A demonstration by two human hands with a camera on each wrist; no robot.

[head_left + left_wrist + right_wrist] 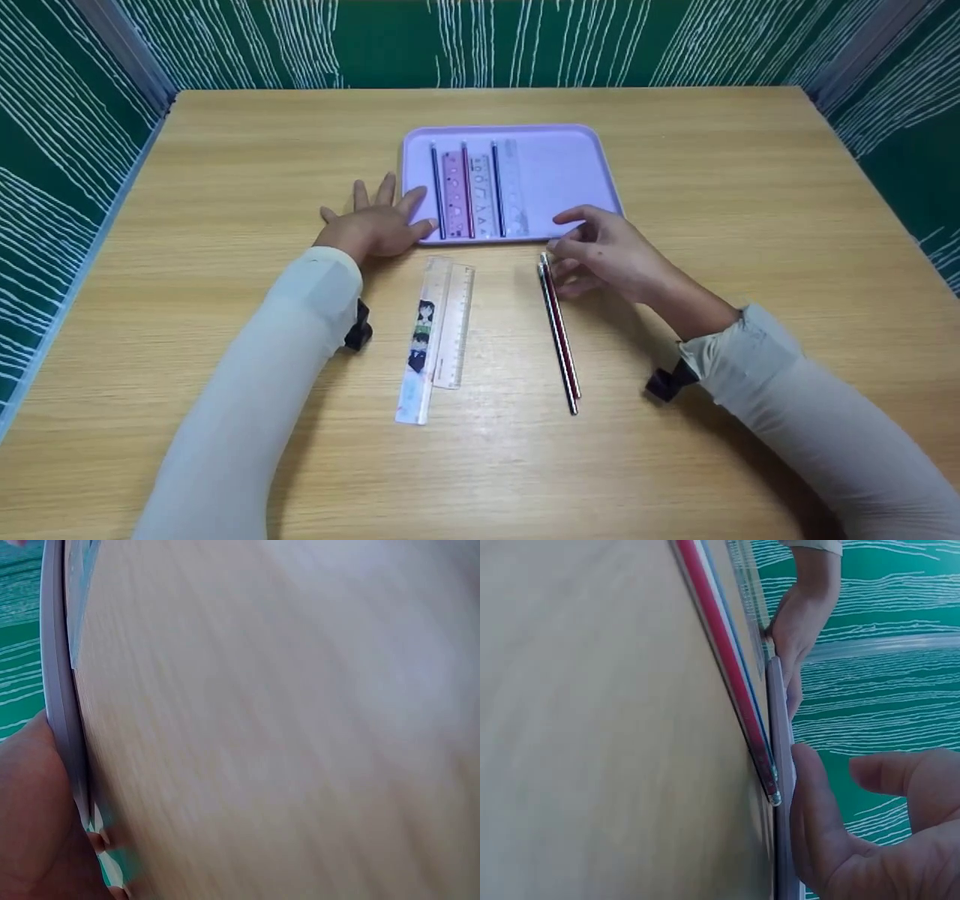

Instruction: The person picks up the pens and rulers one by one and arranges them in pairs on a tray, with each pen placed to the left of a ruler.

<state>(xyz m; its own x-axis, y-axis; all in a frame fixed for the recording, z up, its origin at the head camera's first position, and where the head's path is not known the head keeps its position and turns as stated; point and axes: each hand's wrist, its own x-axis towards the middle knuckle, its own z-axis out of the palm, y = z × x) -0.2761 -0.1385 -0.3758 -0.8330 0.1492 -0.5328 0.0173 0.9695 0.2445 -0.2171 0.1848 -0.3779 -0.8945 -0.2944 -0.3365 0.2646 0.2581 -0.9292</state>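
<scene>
My left hand (379, 225) lies with fingers spread at the front left corner of a lilac tray (566, 180), its thumb and forefinger over the rim. At the tray's front right edge is my right hand (611, 251), fingers loosely bent and thumb apart, holding nothing. Close by its fingertips lie the upper ends of two pencils, one dark (556, 337) and one red (566, 341), side by side on the table. In the tray, a pink ruler (454, 195), a clear stencil ruler (482, 195) and a clear ruler (513, 187) alternate with three pencils (468, 191).
A clear ruler with cartoon figures (421, 337) lies on the wooden table (262, 165) before the tray, a shorter clear ruler (454, 330) against its right side. Green panels with white streaks (382, 45) stand around the table's back and sides.
</scene>
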